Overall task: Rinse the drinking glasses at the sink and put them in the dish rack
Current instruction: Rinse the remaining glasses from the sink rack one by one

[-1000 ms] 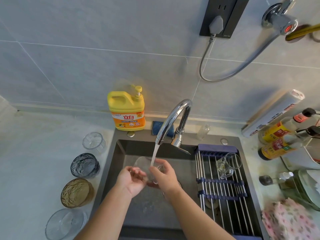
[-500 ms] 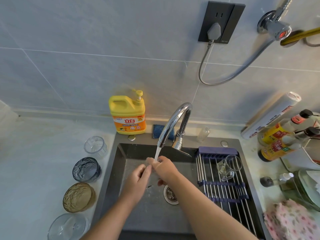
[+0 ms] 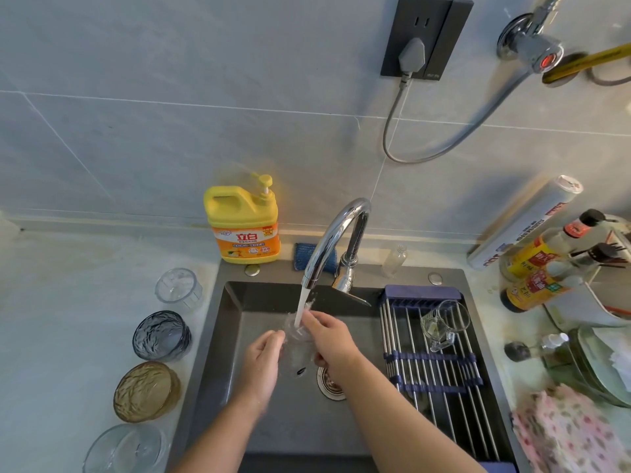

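I see both hands over the sink [image 3: 218, 336], gripping 1 clear glass [image 3: 296, 331] between them under the tap [image 3: 336, 233], water running into it. My left hand [image 3: 261, 361] pinches its near side; my right hand [image 3: 329, 337] wraps the far side. 1 mug [image 3: 444, 324] lies on the rack [image 3: 437, 367]. 4 glasses [image 3: 160, 334] wait on the left worktop [image 3: 68, 319].

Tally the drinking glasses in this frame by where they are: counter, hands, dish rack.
On the counter left of the sink: 4, namely clear ribbed glass, blue-grey glass, amber glass, clear glass
In the hands under the tap: 1, clear glass
On the dish rack: 1, clear handled glass
Total: 6
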